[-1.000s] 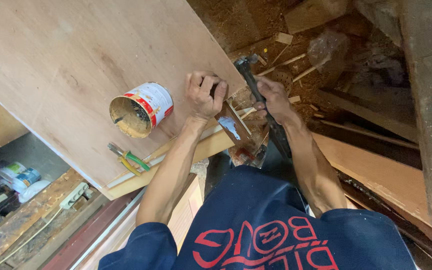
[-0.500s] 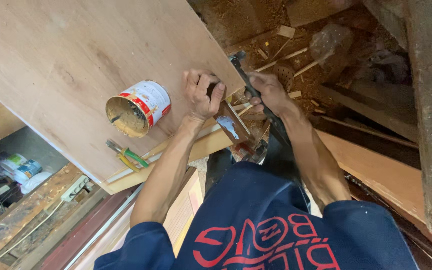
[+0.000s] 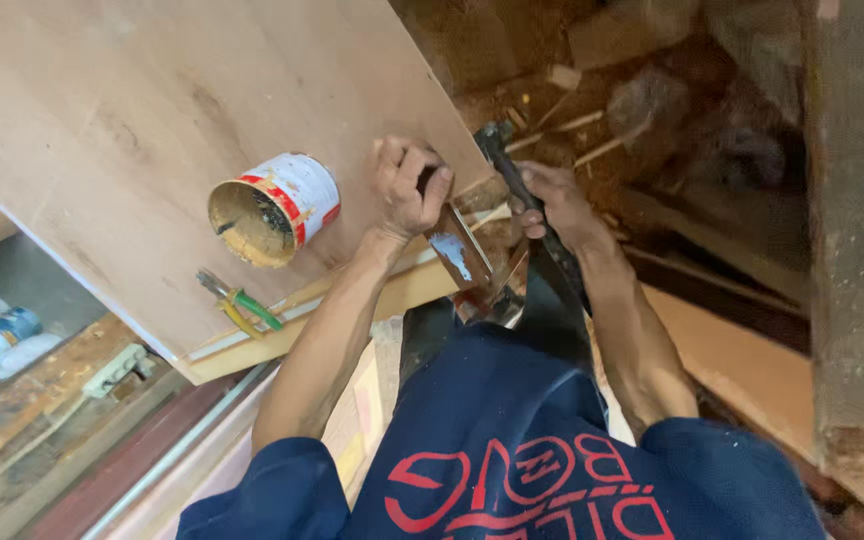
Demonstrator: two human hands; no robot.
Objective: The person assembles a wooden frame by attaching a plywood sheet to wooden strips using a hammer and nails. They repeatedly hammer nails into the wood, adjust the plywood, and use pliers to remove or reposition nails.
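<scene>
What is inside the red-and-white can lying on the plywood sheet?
The can lies on its side on the plywood sheet, its mouth open. Its inner wall is caked with yellowish-tan residue, and a dark patch sits deeper in. How much is left at the bottom is hidden in shadow.

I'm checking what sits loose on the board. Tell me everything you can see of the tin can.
The tin can is a small, round metal can with a white side, red markings and smears of yellowish-brown paste. It lies on its side on the pale plywood sheet, its lidless mouth facing the lower left, showing a crusted interior with dark patches. Neither hand touches it; the left hand is nearest, to its right. Green-and-yellow-handled pliers lie just below it.
</scene>
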